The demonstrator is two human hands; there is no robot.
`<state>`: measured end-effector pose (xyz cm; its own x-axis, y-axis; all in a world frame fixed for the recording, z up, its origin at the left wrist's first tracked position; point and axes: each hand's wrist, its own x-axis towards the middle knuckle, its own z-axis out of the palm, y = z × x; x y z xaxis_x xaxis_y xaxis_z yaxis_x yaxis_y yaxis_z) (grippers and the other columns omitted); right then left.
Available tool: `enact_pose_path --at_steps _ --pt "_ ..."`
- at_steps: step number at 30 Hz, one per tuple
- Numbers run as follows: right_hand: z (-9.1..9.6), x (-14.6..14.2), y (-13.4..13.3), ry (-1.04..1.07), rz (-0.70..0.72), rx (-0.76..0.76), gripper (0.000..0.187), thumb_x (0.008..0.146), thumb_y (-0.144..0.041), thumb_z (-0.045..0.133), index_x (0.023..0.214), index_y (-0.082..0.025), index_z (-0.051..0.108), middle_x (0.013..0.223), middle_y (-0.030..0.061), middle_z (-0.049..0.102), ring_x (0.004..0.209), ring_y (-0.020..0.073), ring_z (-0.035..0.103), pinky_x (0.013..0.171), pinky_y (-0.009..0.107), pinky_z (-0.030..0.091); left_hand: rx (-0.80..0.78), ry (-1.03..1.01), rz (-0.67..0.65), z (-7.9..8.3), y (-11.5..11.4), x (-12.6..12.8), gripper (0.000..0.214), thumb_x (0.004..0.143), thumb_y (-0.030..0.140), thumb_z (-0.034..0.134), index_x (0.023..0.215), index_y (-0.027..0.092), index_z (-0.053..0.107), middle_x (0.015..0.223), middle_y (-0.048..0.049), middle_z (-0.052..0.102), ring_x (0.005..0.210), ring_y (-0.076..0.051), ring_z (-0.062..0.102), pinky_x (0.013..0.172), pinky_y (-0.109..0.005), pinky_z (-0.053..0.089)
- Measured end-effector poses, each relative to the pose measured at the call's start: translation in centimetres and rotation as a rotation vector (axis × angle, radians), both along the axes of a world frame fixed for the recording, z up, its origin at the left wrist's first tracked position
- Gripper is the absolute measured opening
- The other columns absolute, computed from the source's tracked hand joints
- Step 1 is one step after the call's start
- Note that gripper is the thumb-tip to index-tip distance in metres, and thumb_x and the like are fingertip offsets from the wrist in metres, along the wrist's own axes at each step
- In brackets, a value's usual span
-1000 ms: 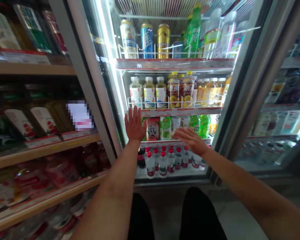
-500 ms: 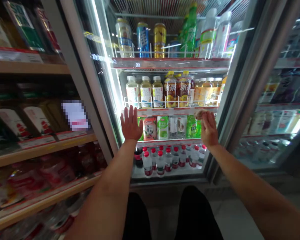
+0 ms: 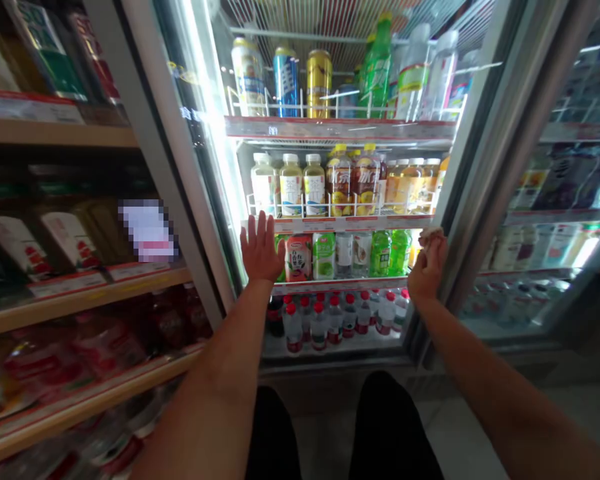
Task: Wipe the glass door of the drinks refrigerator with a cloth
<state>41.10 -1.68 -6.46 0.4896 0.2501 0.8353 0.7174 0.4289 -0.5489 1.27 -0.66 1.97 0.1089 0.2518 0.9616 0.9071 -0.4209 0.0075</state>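
My left hand (image 3: 261, 250) lies flat, fingers spread, against the glass door of a lit drinks fridge, at its left side. My right hand (image 3: 427, 267) is closed around a crumpled, pale cloth (image 3: 431, 233) near the right edge of the glass. Behind the glass, level with both hands, stand a red carton (image 3: 299, 259), a light green carton (image 3: 323, 256) and green bottles (image 3: 381, 253). Small red-capped water bottles (image 3: 319, 328) fill the bottom shelf.
A metal door frame (image 3: 505, 133) runs along the right, with another drinks fridge beyond it. Wooden shelves (image 3: 80, 310) with bottles stand close on the left. Higher fridge shelves hold bottled tea (image 3: 341, 180) and cans (image 3: 319, 83). My knees (image 3: 387, 427) are below.
My right hand has moved right and slightly down with the cloth, to the edge of the door. My left hand stays in the same place on the glass.
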Motion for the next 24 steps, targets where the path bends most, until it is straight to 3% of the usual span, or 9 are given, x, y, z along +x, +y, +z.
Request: enact_pose_path --at_steps 5,10,12,17,20,24 --pt "-3.4 -0.4 -0.5 0.049 -0.02 -0.038 0.061 0.105 -0.043 0.033 0.16 -0.017 0.03 0.167 0.0143 0.024 0.156 0.024 0.022 0.128 0.047 0.023 0.016 0.0 0.002 -0.1 0.0 0.0 0.063 0.103 0.043 0.038 0.158 0.012 0.036 0.164 -0.0119 0.029 0.156 -0.025 0.005 0.129 -0.048 0.001" --pt "-3.0 -1.5 0.6 0.074 -0.025 -0.012 0.061 0.106 -0.037 0.033 0.162 -0.018 0.022 0.169 0.0146 0.015 0.158 0.0266 0.015 0.127 0.056 0.019 0.016 -0.008 -0.013 -0.1 0.0 0.1 0.063 0.103 0.043 0.039 0.157 0.012 0.037 0.163 -0.0129 0.03 0.156 -0.026 0.006 0.129 -0.049 0.0" --pt "-3.7 -2.4 0.1 -0.048 0.011 -0.001 0.06 0.106 -0.03 0.034 0.163 -0.023 0.02 0.17 0.0101 0.013 0.158 0.0262 0.014 0.127 0.056 0.021 -0.002 -0.021 -0.023 -0.1 0.0 0.1 0.063 0.102 0.045 0.039 0.157 0.012 0.037 0.163 -0.0125 0.03 0.156 -0.026 0.006 0.129 -0.049 0.0" --pt "-7.8 -3.0 -2.8 -0.688 0.096 -0.036 0.078 0.093 0.0 0.032 0.163 -0.03 0.012 0.17 0.0041 0.016 0.157 0.0286 0.016 0.124 0.059 0.03 -0.023 -0.022 -0.023 -0.1 -0.1 0.1 0.064 0.102 0.045 0.038 0.156 0.012 0.038 0.163 -0.0131 0.03 0.156 -0.027 0.007 0.129 -0.05 0.0" --pt "-7.4 -2.4 -3.2 -0.838 0.084 -0.035 0.083 0.089 0.004 0.033 0.163 -0.031 0.014 0.168 0.0035 0.022 0.156 0.0279 0.019 0.123 0.057 0.035 -0.027 -0.022 -0.02 -0.1 -0.1 0.1 0.063 0.102 0.044 0.038 0.157 0.013 0.037 0.164 -0.0123 0.029 0.156 -0.027 0.006 0.129 -0.05 0.001" --pt "-5.4 -3.2 -2.5 -0.831 0.099 0.016 0.08 0.092 0.003 0.035 0.162 -0.032 0.018 0.166 0.0041 0.028 0.156 0.0261 0.021 0.124 0.057 0.035 -0.017 -0.011 -0.01 -0.2 0.0 0.1 0.063 0.102 0.043 0.038 0.157 0.012 0.037 0.164 -0.0123 0.029 0.156 -0.027 0.006 0.129 -0.051 0.001"
